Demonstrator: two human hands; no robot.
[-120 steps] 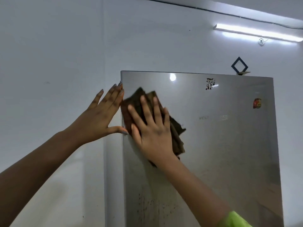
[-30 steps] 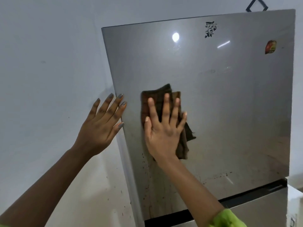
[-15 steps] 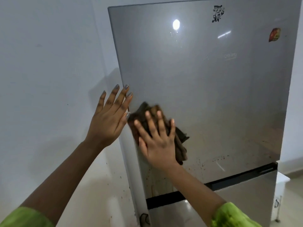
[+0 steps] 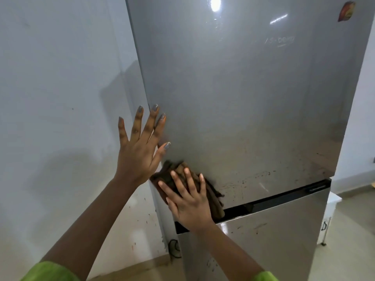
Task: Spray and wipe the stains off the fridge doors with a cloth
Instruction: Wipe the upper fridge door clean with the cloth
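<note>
A tall silver fridge fills the right of the head view. Its upper door [image 4: 243,98] carries dark specks and smears [image 4: 255,179] along the bottom edge. The lower door [image 4: 263,240] shows a few streaks too. My right hand [image 4: 188,201] lies flat with straight fingers on a brown cloth [image 4: 213,197], pressing it against the upper door's lower left corner, just above the black gap between the doors. My left hand [image 4: 140,147] rests flat with spread fingers on the fridge's left edge, holding nothing. No spray bottle is in view.
A white wall [image 4: 60,118] stands close on the left, with small spots low down near the fridge. A black cable [image 4: 174,248] hangs by the fridge's lower left side. A red sticker [image 4: 347,11] sits at the door's top right. A white unit [image 4: 330,216] stands to the right.
My right hand has slid the cloth down the upper door from its top left to its bottom left corner. My left hand moved down the fridge edge alongside. The view tilted downward.
</note>
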